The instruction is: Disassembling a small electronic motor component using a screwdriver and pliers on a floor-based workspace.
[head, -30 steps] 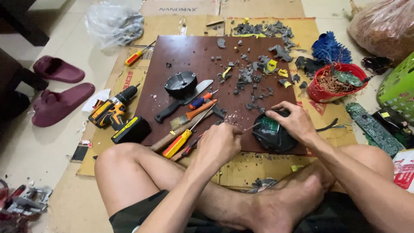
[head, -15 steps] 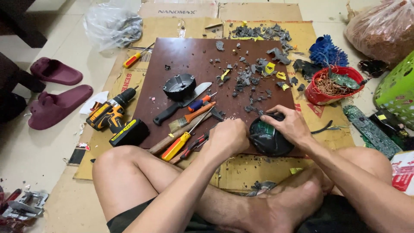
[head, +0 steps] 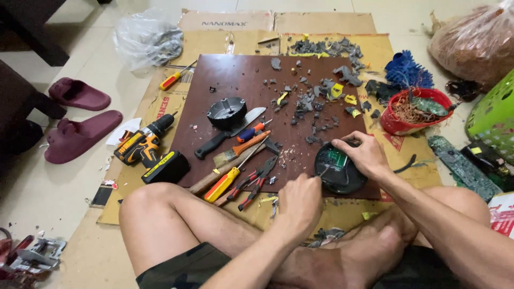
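I sit cross-legged on the floor at a brown board [head: 225, 80]. My right hand [head: 364, 155] grips the far rim of a round black housing [head: 337, 176] with a green circuit board [head: 336, 158] inside. My left hand [head: 300, 203] is a fist around a thin tool [head: 321, 171], whose tip rests at the housing's left edge. Just left of that hand lie red-handled pliers [head: 256, 182] and a yellow-handled screwdriver [head: 225, 182].
Also on the board are a knife [head: 225, 136], a brush [head: 241, 150], a black round cap [head: 226, 111] and several grey plastic scraps [head: 316, 101]. A yellow cordless drill [head: 147, 147] lies left, slippers [head: 80, 134] further left. A red bowl [head: 412, 109], circuit boards [head: 463, 168] and a green basket [head: 495, 120] stand right.
My left hand has drawn away from the tools and moved right, up to the edge of the housing. My right hand has stayed on the housing.
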